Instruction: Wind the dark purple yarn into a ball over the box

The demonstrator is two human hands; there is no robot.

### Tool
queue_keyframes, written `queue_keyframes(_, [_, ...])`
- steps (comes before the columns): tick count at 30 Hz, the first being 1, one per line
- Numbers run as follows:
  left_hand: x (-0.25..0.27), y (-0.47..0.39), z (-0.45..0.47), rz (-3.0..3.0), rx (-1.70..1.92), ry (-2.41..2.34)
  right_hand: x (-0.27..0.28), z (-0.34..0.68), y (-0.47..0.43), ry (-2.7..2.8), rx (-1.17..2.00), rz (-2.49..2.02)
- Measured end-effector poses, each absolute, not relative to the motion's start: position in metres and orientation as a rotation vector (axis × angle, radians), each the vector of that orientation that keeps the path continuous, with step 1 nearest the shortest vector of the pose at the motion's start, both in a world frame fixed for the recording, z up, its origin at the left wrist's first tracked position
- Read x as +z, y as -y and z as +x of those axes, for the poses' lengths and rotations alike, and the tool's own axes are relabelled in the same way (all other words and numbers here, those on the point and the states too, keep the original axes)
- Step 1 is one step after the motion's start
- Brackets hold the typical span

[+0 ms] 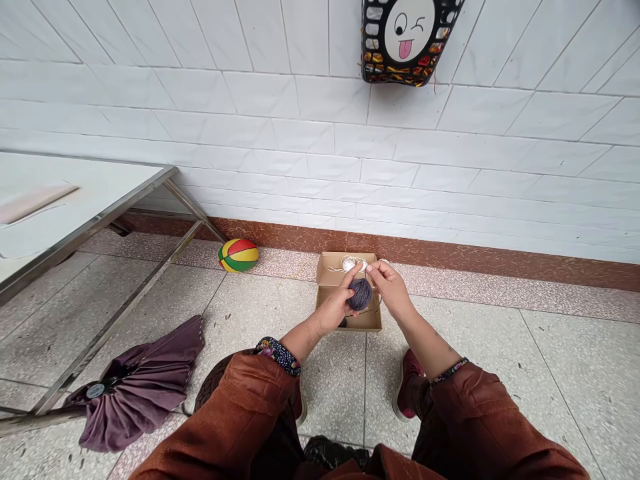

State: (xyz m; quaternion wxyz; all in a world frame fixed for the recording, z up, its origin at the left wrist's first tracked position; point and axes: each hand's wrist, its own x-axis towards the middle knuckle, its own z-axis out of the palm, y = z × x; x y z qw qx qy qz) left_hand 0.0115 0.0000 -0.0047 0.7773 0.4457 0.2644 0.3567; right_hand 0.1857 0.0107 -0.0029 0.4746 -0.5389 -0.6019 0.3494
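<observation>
A dark grey-purple ball of yarn [360, 295] rests in my left hand [334, 308], whose fingers wrap round its left side. My right hand [389, 285] is closed in a pinch at the ball's upper right, on a strand of the grey yarn. Below both hands lies an open cardboard box [325, 270] on the floor. White yarn [349, 264] lies in its raised lid, with loose loops around it. In the lower part of the box a small dark item is partly hidden by my left hand.
A metal-framed table [100, 220] stands at the left, with a multicoloured ball [239, 256] beyond its leg. A purple folded cloth item [150, 380] lies on the floor below it. On the tiled wall hangs a black basket [373, 47] with a winking face.
</observation>
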Motion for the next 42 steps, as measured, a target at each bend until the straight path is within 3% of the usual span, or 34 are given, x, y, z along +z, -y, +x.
queue_keyframes(7, [0.011,-0.003,0.000,0.856,0.790,-0.529,-0.012,0.176,-0.012,1.452,1.019,-1.347])
queue_keyframes(14, [0.022,-0.012,-0.011,0.810,0.907,-0.558,-0.013,0.166,-0.006,1.689,0.915,-1.461])
queue_keyframes(26, [0.006,-0.029,-0.013,1.028,1.188,-1.005,0.028,0.168,0.012,2.136,0.743,-1.016])
queue_keyframes(37, [0.000,-0.023,-0.004,1.060,1.145,-1.068,0.043,0.175,0.014,2.188,0.736,-0.951])
queue_keyframes(42, [0.003,-0.015,-0.004,1.095,0.928,-0.876,0.041,0.183,0.001,1.984,0.629,-1.066])
